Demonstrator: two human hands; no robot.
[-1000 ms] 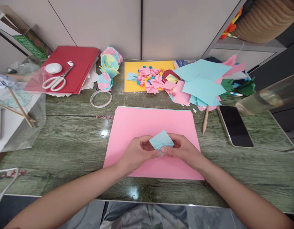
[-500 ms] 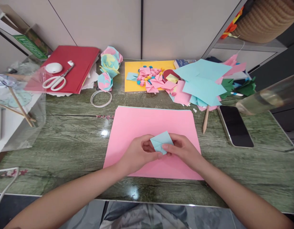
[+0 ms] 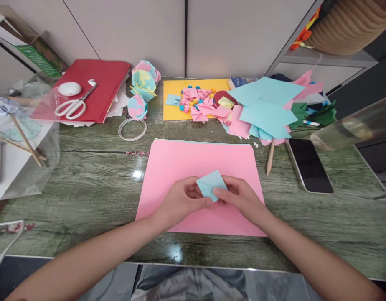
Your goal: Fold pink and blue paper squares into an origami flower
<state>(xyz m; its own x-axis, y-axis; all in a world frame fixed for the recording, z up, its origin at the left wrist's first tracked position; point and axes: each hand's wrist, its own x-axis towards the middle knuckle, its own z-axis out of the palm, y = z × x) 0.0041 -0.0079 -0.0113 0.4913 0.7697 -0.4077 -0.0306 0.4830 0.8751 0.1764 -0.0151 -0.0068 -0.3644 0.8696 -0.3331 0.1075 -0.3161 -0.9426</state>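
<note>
Both my hands meet over a large pink sheet (image 3: 193, 159) lying on the green table. Between them is a small folded light-blue paper (image 3: 210, 182), held just above the sheet. My left hand (image 3: 182, 200) curls round its left side, thumb pressing the lower edge. My right hand (image 3: 239, 196) pinches its right side, thumb on top of the fold. The fingers of both hands are closed on the paper.
A pencil (image 3: 270, 157) and a black phone (image 3: 308, 165) lie to the right. Loose blue and pink papers (image 3: 265, 108) pile behind them. A yellow sheet (image 3: 176, 98) holds small folded pieces. A tape ring (image 3: 132, 129), scissors (image 3: 72, 106) and a red folder (image 3: 102, 79) sit at left.
My right thumb has slid up onto the blue paper's face, and the paper has turned slightly between my hands. Nothing else on the table has moved.
</note>
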